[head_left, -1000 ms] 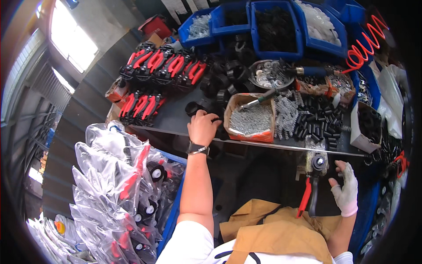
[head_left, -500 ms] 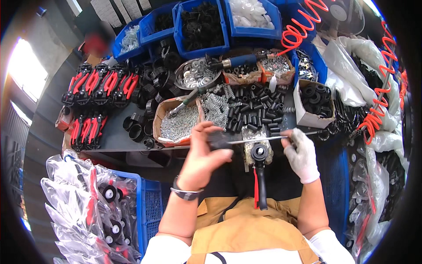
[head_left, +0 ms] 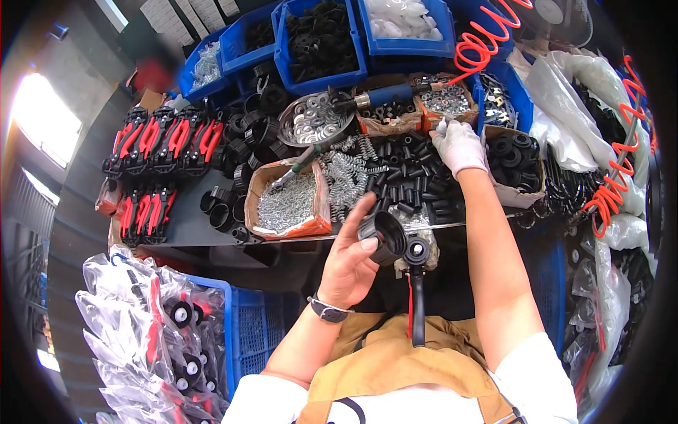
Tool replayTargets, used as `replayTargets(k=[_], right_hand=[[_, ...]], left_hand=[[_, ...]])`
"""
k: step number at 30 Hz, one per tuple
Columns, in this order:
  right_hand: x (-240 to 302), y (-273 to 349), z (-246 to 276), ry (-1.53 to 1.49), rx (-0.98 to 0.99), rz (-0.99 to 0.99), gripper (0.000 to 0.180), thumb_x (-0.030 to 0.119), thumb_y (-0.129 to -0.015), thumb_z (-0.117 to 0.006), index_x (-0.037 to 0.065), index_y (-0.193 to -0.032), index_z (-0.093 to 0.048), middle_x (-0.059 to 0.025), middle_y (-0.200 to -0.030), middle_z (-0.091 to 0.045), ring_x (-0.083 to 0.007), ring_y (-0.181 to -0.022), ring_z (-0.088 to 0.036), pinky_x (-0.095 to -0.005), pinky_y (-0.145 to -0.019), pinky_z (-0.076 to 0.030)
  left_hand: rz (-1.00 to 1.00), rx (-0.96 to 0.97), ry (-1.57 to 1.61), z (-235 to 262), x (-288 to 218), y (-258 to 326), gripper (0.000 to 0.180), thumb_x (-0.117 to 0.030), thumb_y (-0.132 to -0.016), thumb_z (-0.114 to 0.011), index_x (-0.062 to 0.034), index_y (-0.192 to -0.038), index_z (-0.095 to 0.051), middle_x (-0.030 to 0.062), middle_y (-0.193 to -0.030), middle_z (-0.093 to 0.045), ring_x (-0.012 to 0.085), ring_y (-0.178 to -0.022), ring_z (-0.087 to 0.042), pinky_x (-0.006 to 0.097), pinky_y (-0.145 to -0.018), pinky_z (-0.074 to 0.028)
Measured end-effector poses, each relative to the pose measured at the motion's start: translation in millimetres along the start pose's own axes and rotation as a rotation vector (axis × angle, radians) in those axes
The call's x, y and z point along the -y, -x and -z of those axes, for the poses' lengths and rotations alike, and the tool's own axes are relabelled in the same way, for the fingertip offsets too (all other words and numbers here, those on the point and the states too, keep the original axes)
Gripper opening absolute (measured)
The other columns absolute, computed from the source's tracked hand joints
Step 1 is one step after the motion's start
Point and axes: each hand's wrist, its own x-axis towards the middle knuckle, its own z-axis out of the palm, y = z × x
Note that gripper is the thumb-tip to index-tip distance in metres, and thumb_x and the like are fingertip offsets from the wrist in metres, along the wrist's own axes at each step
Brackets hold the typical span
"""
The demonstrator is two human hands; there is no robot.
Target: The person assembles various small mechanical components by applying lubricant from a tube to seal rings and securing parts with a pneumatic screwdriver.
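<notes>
My left hand [head_left: 351,263], bare with a wristwatch, grips a round black plastic cap [head_left: 383,237] by its rim, with the open side showing. Just right of the cap, a black tool handle with a red lever [head_left: 418,304] hangs from a round black socket [head_left: 416,249] at a block on the table's front edge. My right hand [head_left: 459,147], in a white glove, reaches over the black tubes [head_left: 404,185]. Its fingers close around a small white bottle [head_left: 443,127] beside the boxes of nuts; the hand hides most of it.
Springs [head_left: 346,177], a box of screws [head_left: 282,205] and a bowl of washers [head_left: 318,119] lie on the table. Red-handled assemblies [head_left: 145,138] stand at left. Blue bins [head_left: 321,81] line the back. Red coiled hoses [head_left: 487,42] hang at right. Bagged parts [head_left: 148,332] fill a crate at lower left.
My right hand has moved from the table's front edge up and away to the white bottle. My left hand has moved slightly right and down, turning the cap beside the socket.
</notes>
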Motion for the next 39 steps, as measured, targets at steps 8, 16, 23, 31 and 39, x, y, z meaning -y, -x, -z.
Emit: replayTargets(k=[8, 16, 23, 31, 39], right_hand=[[3, -7, -3, 0.002, -0.073, 0.062, 0.044, 0.031, -0.085, -0.068, 0.003, -0.119, -0.06, -0.0223, -0.109, -0.068, -0.0357, -0.102, -0.067, -0.044, -0.09, -0.053], [0, 52, 38, -0.923, -0.043, 0.24, 0.026, 0.017, -0.089, -0.066, -0.001, -0.104, -0.056, -0.0098, -0.086, -0.062, -0.019, -0.078, -0.063, -0.0331, -0.068, -0.052], [14, 107, 53, -1.285, 0.304, 0.157, 0.022, 0.012, -0.094, -0.061, 0.002, -0.111, -0.051, -0.0065, -0.098, -0.062, -0.0125, -0.085, -0.061, -0.025, -0.071, -0.051], [4, 134, 57, -1.228, 0.388, 0.067, 0.03, 0.017, -0.088, -0.068, 0.001, -0.109, -0.053, -0.0086, -0.102, -0.065, -0.0131, -0.087, -0.061, -0.0268, -0.078, -0.051], [8, 144, 65, -1.342, 0.391, -0.004, 0.027, 0.015, -0.086, -0.068, 0.003, -0.105, -0.054, -0.0057, -0.097, -0.061, -0.0109, -0.084, -0.058, -0.0241, -0.071, -0.048]], left_hand=[[-0.704, 0.178, -1.319, 33, 65, -12, 0.052, -0.004, -0.067, -0.088, -0.0094, -0.099, -0.046, 0.0128, -0.119, -0.038, 0.0358, -0.124, -0.052, 0.044, -0.103, -0.043], [-0.667, 0.041, -1.528, 10, 17, -16, 0.065, -0.025, -0.065, -0.09, -0.0074, -0.115, -0.053, 0.0168, -0.123, -0.043, 0.0368, -0.114, -0.049, 0.047, -0.107, -0.036], [-0.973, -0.356, -1.684, 40, -195, -252, 0.024, -0.01, -0.085, -0.066, -0.0014, -0.107, -0.07, 0.0155, -0.097, -0.072, 0.0285, -0.092, -0.069, 0.036, -0.085, -0.053], [-0.708, -0.748, -2.269, 20, -185, -346, 0.054, -0.039, -0.071, -0.084, -0.0033, -0.103, -0.06, 0.0153, -0.104, -0.067, 0.0316, -0.101, -0.066, 0.041, -0.083, -0.056], [-0.858, -0.694, -1.633, 46, -204, -362, 0.019, -0.012, -0.091, -0.061, -0.0018, -0.108, -0.061, 0.0184, -0.104, -0.066, 0.0309, -0.093, -0.068, 0.039, -0.08, -0.057]])
